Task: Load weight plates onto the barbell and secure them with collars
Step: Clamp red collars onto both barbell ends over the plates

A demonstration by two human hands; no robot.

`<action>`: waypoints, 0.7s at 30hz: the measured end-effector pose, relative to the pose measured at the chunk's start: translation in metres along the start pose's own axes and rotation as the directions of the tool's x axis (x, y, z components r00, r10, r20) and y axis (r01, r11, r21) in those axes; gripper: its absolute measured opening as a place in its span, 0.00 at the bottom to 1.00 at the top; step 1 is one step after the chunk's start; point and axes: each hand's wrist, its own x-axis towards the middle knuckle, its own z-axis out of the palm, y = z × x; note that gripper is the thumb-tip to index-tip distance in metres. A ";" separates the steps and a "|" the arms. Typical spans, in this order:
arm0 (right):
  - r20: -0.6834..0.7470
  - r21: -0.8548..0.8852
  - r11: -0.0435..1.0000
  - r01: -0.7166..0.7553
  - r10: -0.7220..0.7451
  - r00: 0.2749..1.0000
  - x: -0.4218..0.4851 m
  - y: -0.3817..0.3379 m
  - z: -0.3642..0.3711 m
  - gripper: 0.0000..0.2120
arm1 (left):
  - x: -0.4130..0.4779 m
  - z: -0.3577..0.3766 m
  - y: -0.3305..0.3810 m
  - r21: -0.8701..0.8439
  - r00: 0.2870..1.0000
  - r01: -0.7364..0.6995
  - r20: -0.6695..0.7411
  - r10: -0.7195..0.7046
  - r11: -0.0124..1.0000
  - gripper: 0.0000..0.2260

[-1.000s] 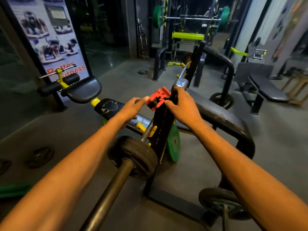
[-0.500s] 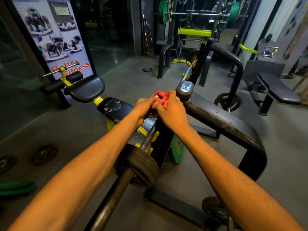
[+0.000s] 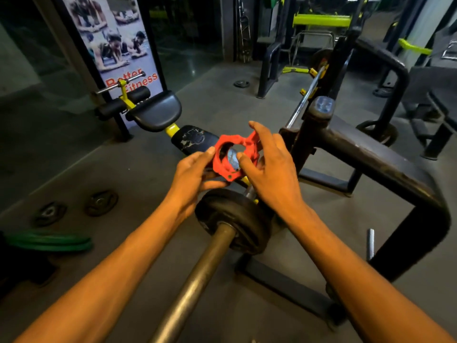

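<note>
Misalignment is the likeliest trouble: both hands, left hand (image 3: 191,178) and right hand (image 3: 268,169), pinch the red collar (image 3: 233,157) at the barbell (image 3: 197,283) sleeve tip, twelve o'clock of the black weight plate (image 3: 235,219), where tilting could jam or drop it.

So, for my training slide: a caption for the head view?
Both hands, left hand and right hand, hold a red collar above the barbell's black plate.
</note>
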 end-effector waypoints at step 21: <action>0.289 -0.055 0.985 -0.161 0.170 0.942 -0.305 -0.147 0.087 0.33 | -0.231 -0.231 -0.100 0.227 0.927 0.199 0.274 -0.258 0.953 0.17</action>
